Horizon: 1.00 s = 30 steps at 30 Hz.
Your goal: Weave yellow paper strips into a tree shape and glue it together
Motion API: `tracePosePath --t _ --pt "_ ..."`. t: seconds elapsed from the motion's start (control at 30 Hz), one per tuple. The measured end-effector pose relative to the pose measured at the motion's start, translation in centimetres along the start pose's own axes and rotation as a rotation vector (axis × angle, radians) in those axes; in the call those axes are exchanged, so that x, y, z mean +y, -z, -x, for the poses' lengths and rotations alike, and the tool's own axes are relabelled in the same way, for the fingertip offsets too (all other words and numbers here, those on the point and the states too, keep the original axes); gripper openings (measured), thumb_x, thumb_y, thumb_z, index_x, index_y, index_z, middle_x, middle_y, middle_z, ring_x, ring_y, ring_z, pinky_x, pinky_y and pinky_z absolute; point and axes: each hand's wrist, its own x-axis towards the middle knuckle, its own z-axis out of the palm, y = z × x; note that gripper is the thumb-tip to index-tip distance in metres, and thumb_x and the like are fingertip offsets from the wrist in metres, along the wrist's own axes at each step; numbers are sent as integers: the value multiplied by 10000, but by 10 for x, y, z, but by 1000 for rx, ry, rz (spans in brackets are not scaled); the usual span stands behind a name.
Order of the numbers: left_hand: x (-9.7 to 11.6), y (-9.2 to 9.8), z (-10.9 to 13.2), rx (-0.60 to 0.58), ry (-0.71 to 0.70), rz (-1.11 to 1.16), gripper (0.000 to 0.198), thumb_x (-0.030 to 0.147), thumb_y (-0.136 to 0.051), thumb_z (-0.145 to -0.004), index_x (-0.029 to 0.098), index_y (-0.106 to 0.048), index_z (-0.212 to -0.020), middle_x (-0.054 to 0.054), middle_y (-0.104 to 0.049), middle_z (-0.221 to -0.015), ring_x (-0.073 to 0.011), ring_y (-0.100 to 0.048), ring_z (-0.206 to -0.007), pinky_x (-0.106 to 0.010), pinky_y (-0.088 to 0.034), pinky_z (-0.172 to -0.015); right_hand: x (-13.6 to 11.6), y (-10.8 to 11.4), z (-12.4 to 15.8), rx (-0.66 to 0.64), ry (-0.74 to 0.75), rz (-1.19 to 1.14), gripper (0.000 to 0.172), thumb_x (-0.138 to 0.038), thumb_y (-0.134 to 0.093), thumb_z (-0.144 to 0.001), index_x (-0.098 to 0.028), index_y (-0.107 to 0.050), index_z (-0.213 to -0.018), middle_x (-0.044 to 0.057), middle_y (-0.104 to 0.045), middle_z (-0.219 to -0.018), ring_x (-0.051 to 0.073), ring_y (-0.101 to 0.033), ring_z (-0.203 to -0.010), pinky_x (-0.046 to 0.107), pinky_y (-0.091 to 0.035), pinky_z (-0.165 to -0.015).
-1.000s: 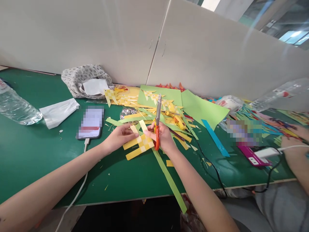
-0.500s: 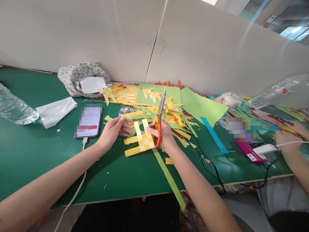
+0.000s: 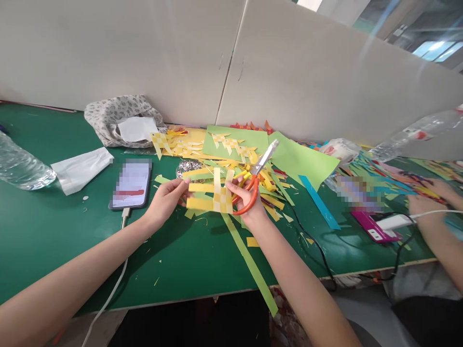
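A woven piece of yellow and pale paper strips (image 3: 222, 198) is held up above the green table, its loose ends sticking out to the left and upward. My left hand (image 3: 164, 202) pinches at its left strip ends, the far fingers partly hidden behind the paper. My right hand (image 3: 252, 206) grips the woven piece's right edge between thumb and fingers. In that same hand rest orange-handled scissors (image 3: 265, 157), blades together and pointing up and to the right. Beneath the hands, a long green paper strip (image 3: 253, 265) runs over the table's front edge.
Finished woven paper fish (image 3: 237, 148) and yellow scraps lie behind the hands. To the left are a charging phone (image 3: 134, 185), a cloth bag (image 3: 104, 120) and a water bottle (image 3: 21, 161). A magenta power strip (image 3: 372, 229) and a co-worker's hands (image 3: 430, 205) are at right.
My left hand has moved right and closed on the woven piece's strip ends. The woven piece has turned more upright, and the scissors have tilted to the right.
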Motion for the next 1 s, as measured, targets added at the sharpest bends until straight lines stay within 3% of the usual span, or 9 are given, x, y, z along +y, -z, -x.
tracePosePath --t 0.07,0.13,0.27,0.47,0.57,0.67,0.77,0.87,1.0 --pt "-1 -2 1 -101 -34 -23 266 357 -696 -698 181 -626 -885 -61 -685 -887 -178 -643 -809 -264 -526 -646 1 0 -1 65 42 -12 467 -253 -811 -485 -227 -397 -700 -63 -512 -702 111 -582 -637 276 -501 -632" --pt "0 -4 4 -215 -62 -40 476 280 -761 -621 201 -596 -1060 -83 -656 -1064 -209 -618 -968 -304 -532 -747 2 0 -2 108 77 13 458 -268 -810 -490 -227 -408 -705 -53 -518 -701 133 -604 -659 301 -521 -651" --pt "3 -7 7 -313 -34 9 483 323 -723 -686 193 -581 -1129 -93 -639 -1113 -217 -596 -1043 -335 -512 -854 4 -1 -1 78 118 85 444 -285 -809 -502 -222 -434 -731 -41 -555 -728 148 -624 -697 332 -540 -703" --pt "2 -3 3 -79 66 136 422 445 -664 -736 179 -607 -1059 -44 -682 -909 -188 -644 -880 -299 -561 -721 4 -4 7 -98 68 231 456 -311 -796 -539 -233 -396 -746 -53 -561 -736 151 -620 -686 347 -532 -679" --pt "1 -2 1 1 54 144 457 412 -716 -693 180 -561 -1056 -23 -674 -866 -165 -648 -819 -276 -563 -683 1 -4 10 -45 194 419 419 -358 -758 -593 -240 -394 -764 -44 -556 -763 132 -585 -660 311 -491 -649" --pt "2 -4 1 -5 73 140 450 420 -712 -693 181 -542 -1034 -31 -672 -894 -155 -650 -790 -278 -565 -683 -2 -3 14 19 333 655 371 -397 -730 -627 -243 -425 -775 -62 -477 -663 107 -489 -581 279 -438 -603" --pt "3 -6 2 -31 92 153 382 504 -610 -758 174 -576 -948 -48 -663 -968 -159 -644 -815 -292 -567 -706 -3 -5 18 -18 390 857 350 -447 -692 -661 -242 -429 -768 -66 -406 -602 105 -418 -537 259 -374 -537" --pt "3 -7 2 -33 60 157 382 537 -579 -767 172 -603 -877 -54 -647 -1034 -184 -614 -934 -288 -566 -734 0 -6 19 -58 457 1066 363 -503 -646 -687 -238 -407 -756 -42 -424 -639 115 -427 -559 251 -323 -507" --pt "1 -6 1 33 22 160 352 503 -675 -697 170 -598 -783 -21 -638 -900 -172 -607 -913 -280 -563 -751 6 -5 18 -65 548 1312 398 -571 -598 -702 -229 -414 -790 2 -501 -711 142 -483 -594 254 -275 -486"
